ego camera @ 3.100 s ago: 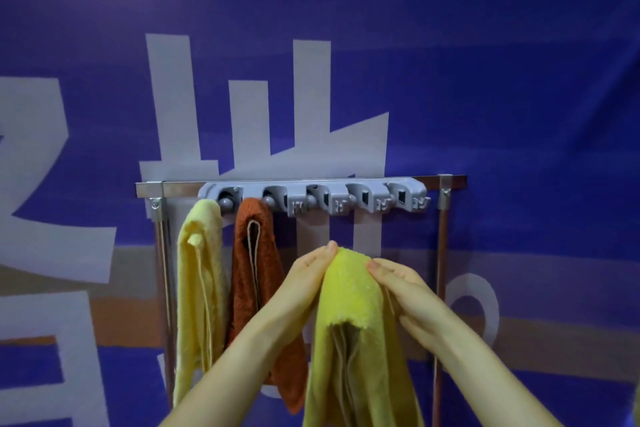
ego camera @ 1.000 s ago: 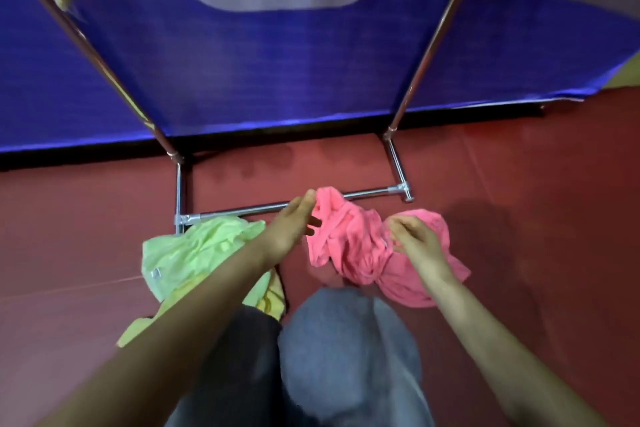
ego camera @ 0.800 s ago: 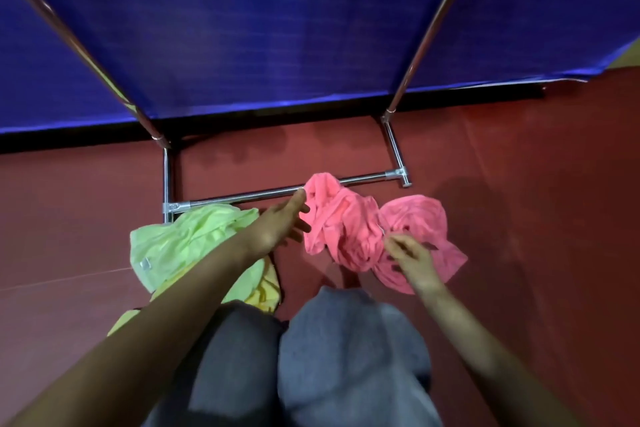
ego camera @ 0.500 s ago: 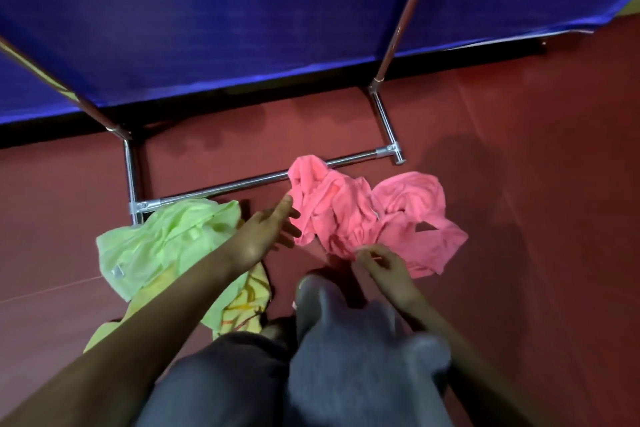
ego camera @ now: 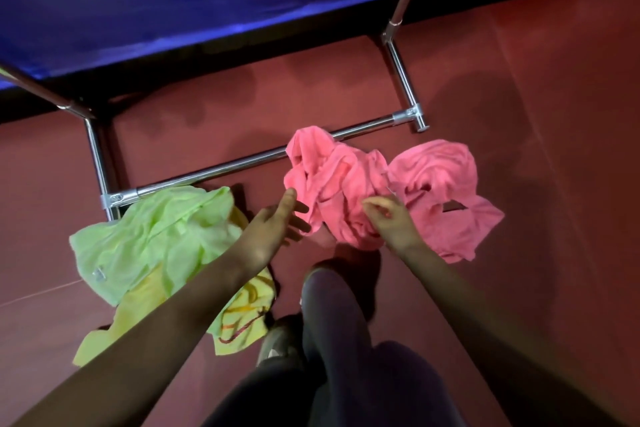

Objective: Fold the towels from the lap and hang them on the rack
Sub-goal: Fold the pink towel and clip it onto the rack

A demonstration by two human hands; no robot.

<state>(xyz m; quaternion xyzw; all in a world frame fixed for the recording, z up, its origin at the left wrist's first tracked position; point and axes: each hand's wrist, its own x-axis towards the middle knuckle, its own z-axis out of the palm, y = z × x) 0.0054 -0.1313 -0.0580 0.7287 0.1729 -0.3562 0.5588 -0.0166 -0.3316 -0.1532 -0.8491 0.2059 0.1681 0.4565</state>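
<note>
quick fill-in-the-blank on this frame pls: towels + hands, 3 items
1. The pink towel lies crumpled on the red ___.
2. The green towel lies to the ___ of the pink towel.
3. The right hand pinches the ___ towel; the left hand is open beside it.
Missing words: floor; left; pink.

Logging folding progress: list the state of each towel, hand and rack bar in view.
pink towels, crumpled on the floor, one edge over the rack bar.
green towel, crumpled, lying on the yellow towel.
yellow towel, crumpled, partly covered.
rack bar, lying on the floor.
left hand, open, beside the pink towels.
right hand, fingers curled on pink towels; grip unclear.
</note>
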